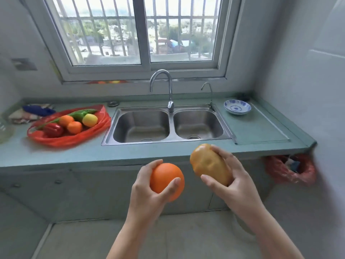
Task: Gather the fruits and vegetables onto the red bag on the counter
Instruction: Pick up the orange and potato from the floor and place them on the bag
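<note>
While two pieces are held in the air in front of the sink (168, 141) and not yet on the pile, the gathering looks close to finished. The left hand (143, 189) curls its fingers and thumb round an orange (166, 177), and the right hand (233, 176) grips a yellow-brown fruit (209, 163), perhaps a mango or a potato, with fingers wrapped round its far side. Both are nearer the person than the sink and below the edge of the counter (130, 155). Left of the sink lies the red bag (74, 140), spread flat on the counter. It already carries a red pepper (53, 130), a green pepper (80, 114), a lemon (90, 120) and two small oranges (74, 127), all bunched together. Judging from this, what remains is to carry the two held pieces to the left of the sink and set them down with the rest. Right of the sink stands a blue-and-white bowl (237, 107) with its patterned inside showing. Below and right of the sink a second red bag (291, 171) hangs under the counter; what it holds cannot be made out.
</note>
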The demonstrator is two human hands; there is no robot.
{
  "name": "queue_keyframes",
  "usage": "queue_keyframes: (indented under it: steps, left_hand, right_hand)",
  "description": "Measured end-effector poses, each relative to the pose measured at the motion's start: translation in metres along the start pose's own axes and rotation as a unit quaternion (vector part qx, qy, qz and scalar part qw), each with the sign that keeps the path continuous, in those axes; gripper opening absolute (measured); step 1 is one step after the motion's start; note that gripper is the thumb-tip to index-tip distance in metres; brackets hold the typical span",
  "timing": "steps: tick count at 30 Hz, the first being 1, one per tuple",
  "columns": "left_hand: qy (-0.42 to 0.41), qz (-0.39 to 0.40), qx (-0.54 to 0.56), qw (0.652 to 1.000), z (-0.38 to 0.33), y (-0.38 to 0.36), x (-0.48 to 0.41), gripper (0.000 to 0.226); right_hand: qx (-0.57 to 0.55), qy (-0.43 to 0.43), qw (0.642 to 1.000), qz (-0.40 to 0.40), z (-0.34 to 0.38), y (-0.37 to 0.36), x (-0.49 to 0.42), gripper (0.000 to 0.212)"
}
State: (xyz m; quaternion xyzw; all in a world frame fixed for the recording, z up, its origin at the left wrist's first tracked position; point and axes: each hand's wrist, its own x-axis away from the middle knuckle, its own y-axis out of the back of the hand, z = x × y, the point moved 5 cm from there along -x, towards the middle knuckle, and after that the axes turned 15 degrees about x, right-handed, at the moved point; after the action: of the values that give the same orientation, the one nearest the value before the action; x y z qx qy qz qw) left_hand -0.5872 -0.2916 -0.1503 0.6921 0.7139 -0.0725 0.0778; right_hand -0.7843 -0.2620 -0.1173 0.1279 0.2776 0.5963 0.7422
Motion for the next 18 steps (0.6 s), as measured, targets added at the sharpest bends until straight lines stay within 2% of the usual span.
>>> queue_keyframes:
  steps: [8, 18]
  left_hand:
    - [0.028, -0.088, -0.001, 0.996, 0.026, 0.119, -0.030, 0.062]
    - [0.068, -0.193, -0.020, 0.979, 0.077, 0.215, -0.065, 0.059]
  right_hand:
    - [-0.014, 0.034, 0.995, 0.098, 0.040, -0.135, -0.044, 0.062]
    - [-0.001, 0.060, 0.979, 0.194, 0.056, -0.255, -0.110, 0.062]
